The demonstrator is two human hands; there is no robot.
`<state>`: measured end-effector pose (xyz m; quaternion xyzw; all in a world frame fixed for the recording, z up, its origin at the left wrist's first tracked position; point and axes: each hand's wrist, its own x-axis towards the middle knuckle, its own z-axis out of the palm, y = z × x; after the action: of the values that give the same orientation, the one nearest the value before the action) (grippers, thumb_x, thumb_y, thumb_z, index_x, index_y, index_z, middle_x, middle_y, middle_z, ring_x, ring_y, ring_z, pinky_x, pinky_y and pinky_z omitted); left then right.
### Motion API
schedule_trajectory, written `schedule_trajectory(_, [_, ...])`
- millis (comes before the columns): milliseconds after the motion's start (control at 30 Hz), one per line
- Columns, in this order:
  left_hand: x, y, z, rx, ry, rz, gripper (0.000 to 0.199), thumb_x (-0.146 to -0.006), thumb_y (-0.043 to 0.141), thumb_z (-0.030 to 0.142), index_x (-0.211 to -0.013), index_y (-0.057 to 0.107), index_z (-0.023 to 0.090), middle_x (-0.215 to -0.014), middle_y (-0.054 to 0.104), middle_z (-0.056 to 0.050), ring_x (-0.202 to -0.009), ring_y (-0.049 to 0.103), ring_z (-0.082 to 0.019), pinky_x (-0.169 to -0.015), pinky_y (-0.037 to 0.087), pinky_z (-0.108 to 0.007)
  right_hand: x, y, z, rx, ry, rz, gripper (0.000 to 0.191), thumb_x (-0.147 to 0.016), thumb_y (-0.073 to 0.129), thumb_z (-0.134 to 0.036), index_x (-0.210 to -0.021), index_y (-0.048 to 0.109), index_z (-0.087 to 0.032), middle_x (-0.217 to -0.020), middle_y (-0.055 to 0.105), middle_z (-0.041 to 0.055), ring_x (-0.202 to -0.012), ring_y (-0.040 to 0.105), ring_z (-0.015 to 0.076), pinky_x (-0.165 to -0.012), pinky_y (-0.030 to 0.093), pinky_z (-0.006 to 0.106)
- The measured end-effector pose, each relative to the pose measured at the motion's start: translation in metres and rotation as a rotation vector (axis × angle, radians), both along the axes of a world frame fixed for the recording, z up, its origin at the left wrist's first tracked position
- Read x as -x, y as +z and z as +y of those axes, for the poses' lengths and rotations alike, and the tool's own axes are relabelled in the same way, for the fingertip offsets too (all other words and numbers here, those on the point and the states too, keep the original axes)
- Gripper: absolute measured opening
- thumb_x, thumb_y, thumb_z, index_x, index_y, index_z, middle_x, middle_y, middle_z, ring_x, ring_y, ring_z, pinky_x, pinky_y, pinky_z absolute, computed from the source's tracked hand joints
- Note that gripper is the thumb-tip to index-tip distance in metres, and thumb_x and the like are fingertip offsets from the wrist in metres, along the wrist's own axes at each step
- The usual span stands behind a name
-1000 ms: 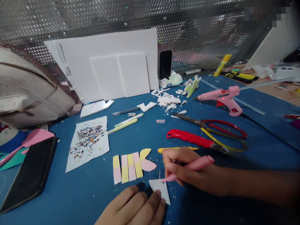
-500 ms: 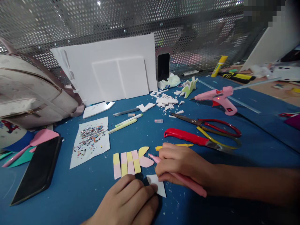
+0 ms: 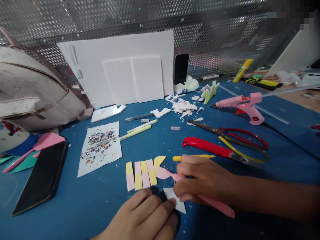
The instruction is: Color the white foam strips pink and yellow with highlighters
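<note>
My right hand [image 3: 202, 183] is closed round a pink marker [image 3: 220, 205], its tip pointing left at the pink part of a yellow-and-pink curved piece [image 3: 161, 168]. Whether the tip touches that piece, I cannot tell. Below lies a small white piece [image 3: 178, 201], held down by the fingertips of my bent left hand [image 3: 147, 213]. Several yellow-and-pink strips [image 3: 145, 173] stand side by side just beyond my left hand. A yellow marker [image 3: 193, 157] lies behind my right knuckles.
A red-handled cutter [image 3: 205, 145], scissors [image 3: 245, 136] and a pink glue gun [image 3: 246, 106] lie at right. White scraps [image 3: 183, 106] are behind. To the left are a paper with colourful bits [image 3: 85, 160], a black phone [image 3: 42, 180] and a backpack [image 3: 45, 96].
The view has shifted, so the table things sit farther right. The pink marker's tip has come slightly nearer me, towards the pink part. My left hand stays on the white piece.
</note>
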<state>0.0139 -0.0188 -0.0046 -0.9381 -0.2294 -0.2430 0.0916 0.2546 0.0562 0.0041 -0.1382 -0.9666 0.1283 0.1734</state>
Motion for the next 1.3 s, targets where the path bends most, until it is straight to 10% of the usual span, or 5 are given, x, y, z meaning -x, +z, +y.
schedule_trajectory(1300, [0.0024, 0.0083, 0.0005, 0.039, -0.01, 0.039, 0.034, -0.103, 0.039, 0.008, -0.105, 0.072, 0.016, -0.107, 0.075, -0.002, -0.074, 0.066, -0.015, -0.071, 0.056, -0.03, 0.0034, -0.0023, -0.001, -0.136, -0.01, 0.071, 0.018, -0.102, 0.047, -0.011, -0.092, 0.058, -0.02, -0.077, 0.054, -0.0001, -0.075, 0.044, 0.0191, -0.073, 0.039, 0.032])
